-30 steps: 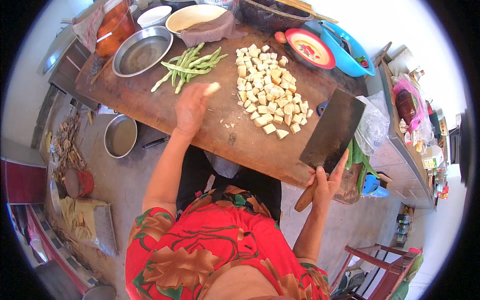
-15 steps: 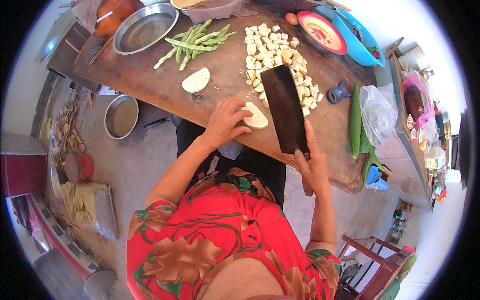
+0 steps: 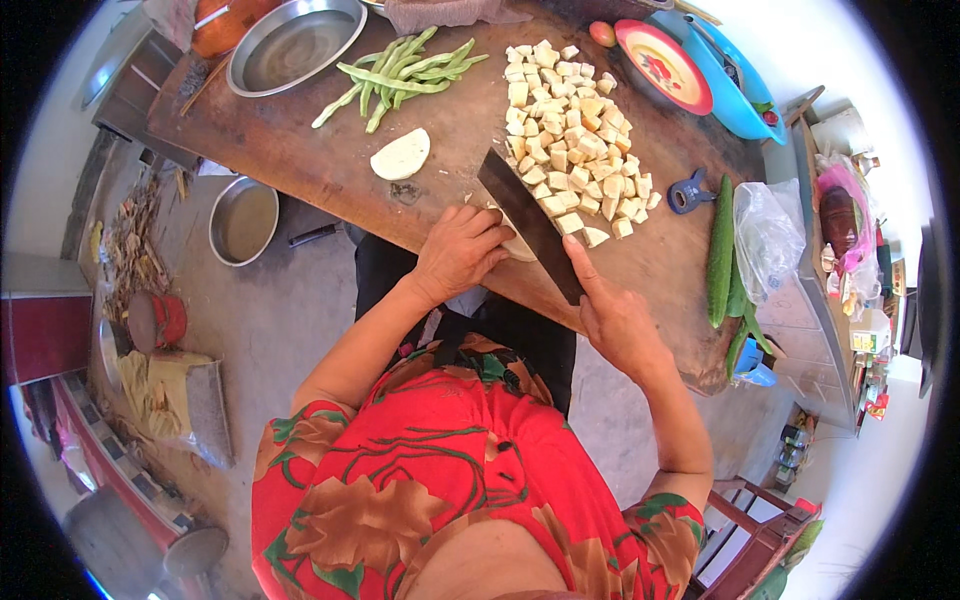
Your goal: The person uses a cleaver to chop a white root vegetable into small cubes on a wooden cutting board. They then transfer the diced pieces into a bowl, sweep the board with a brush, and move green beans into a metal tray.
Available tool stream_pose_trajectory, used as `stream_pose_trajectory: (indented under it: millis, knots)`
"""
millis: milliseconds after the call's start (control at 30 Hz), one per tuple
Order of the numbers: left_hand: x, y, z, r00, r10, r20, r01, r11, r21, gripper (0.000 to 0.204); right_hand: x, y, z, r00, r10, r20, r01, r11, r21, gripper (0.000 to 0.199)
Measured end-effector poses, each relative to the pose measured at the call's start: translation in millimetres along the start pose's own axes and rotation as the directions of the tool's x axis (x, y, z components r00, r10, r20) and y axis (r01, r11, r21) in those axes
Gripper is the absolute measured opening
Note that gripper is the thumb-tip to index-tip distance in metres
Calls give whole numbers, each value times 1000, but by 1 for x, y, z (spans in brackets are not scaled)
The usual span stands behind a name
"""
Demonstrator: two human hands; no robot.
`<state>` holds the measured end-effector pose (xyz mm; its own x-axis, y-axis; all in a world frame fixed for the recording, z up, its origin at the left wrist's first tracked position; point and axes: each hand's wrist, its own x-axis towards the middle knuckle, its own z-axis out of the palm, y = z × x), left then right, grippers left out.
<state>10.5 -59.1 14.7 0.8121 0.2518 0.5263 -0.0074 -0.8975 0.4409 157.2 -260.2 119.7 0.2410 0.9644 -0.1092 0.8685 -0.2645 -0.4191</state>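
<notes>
My left hand point(image 3: 460, 250), fingers curled, presses a pale half-round slice point(image 3: 519, 246) down near the table's front edge. A dark, broad-bladed cleaver point(image 3: 528, 222) is gripped in my right hand point(image 3: 618, 322), its index finger laid along the blade. The blade stands on edge at the slice's right side, close to my left fingertips, and covers part of the slice. Beyond the blade spreads a heap of pale, cream-coloured cubes point(image 3: 572, 130). Another pale half-round piece point(image 3: 401, 154) lies flat to the left, apart from both hands.
Green beans point(image 3: 400, 78) and a metal basin point(image 3: 297, 50) occupy the far left of the wooden table point(image 3: 270, 165). A red-rimmed plate point(image 3: 664, 68) and blue basin point(image 3: 735, 85) stand far right. Nearer are dark blue tape point(image 3: 690, 192), a cucumber point(image 3: 719, 255) and a plastic bag point(image 3: 768, 240).
The cleaver has swung from broadside above the table to edge-down against the slice. My right hand turned with it, and my left fingers curled more over the slice.
</notes>
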Motion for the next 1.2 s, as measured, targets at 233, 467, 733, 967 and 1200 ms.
stream_pose_trajectory:
  millis: [233,467,733,967,1200]
  knots:
    - [1,-2,2,1000,16,-3,-16,1000,23,24,-5,-9,21,996,-80,-35,71,975,-209,84]
    - [1,0,0,1000,-12,22,12,1000,-10,24,0,-18,21,999,-17,45,27,972,-233,88]
    - [0,-1,2,1000,-17,-5,16,997,-74,24,44,-4,21,999,26,22,-27,997,72,85]
    - [10,-9,-10,988,-62,141,85,982,-168,47,20,3,-16,963,166,-210,-72,916,395,81]
    - [44,-18,-5,943,7,331,14,998,-60,53,-11,-6,-29,940,186,-288,-76,932,354,81]
